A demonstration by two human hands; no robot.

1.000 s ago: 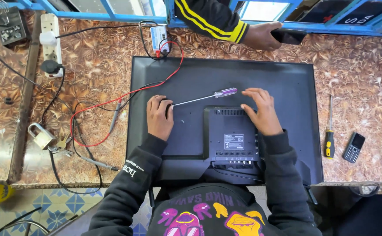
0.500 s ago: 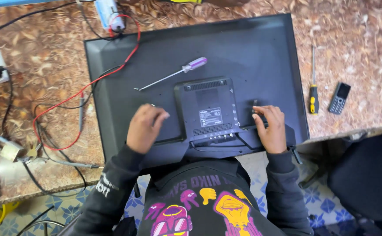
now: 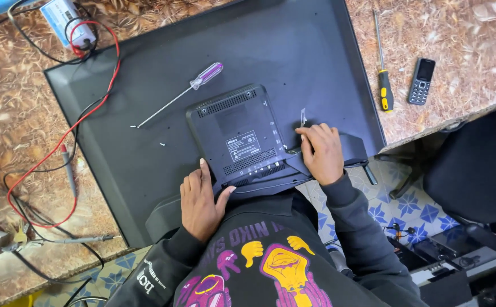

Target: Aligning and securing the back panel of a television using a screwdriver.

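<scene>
Black plastic back cover (image 3: 239, 139) sits raised on the face-down television (image 3: 214, 102) at the desk's near edge. The left hand (image 3: 199, 202) lies flat beside its near-left corner, the right hand (image 3: 321, 152) presses its right side; neither hand closes on anything.

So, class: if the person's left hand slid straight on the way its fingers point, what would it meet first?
Probably the tiny screw on the TV back, then the screwdriver; the left hand points up the panel.
</scene>
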